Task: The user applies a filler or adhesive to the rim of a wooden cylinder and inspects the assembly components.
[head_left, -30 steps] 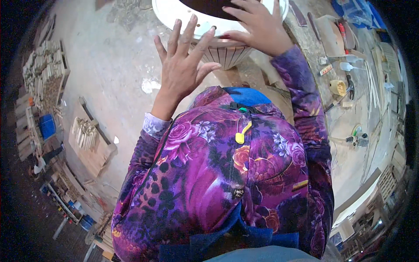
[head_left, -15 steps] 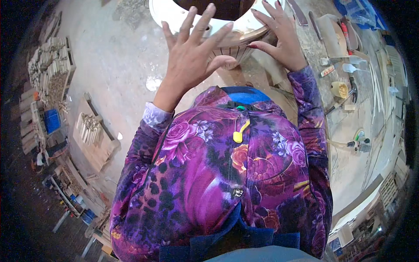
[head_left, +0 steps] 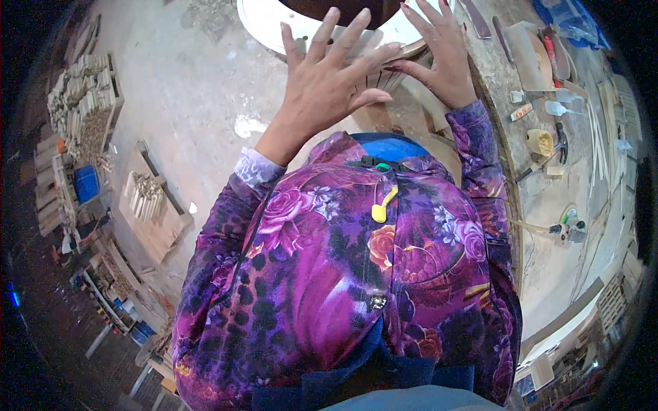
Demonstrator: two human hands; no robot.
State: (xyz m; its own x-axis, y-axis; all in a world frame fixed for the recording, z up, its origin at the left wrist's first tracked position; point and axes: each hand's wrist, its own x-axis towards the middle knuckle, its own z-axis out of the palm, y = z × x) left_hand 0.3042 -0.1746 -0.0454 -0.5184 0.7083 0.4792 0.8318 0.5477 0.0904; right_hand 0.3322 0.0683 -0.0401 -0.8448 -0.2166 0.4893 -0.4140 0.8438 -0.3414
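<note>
A round white ring (head_left: 264, 26) with a wide dark opening lies at the far edge of the view, on a body with dark upright lines down its near side. My left hand (head_left: 327, 85) is over the ring's near rim, fingers spread and palm down. On the rim's right part rests or hovers my right hand (head_left: 442, 65), its fingers stretched and its thumb apart, pointing toward the left hand. Nothing shows in either hand. Whether the fingertips press on the ring I cannot tell, and part of its near rim is hidden behind them.
A bench to the right holds a white squeeze bottle (head_left: 556, 108), a yellow cup (head_left: 540, 142), a hammer-like tool (head_left: 563, 142) and a red tool (head_left: 549, 49). At left, a board (head_left: 164, 229) carries a bundle of sticks (head_left: 145, 195), near stacked wood strips (head_left: 81, 103) and a blue bin (head_left: 86, 183).
My left hand has slid to the right along the near rim, closer to my right hand. The right hand stays nearly in place, its fingers still stretched.
</note>
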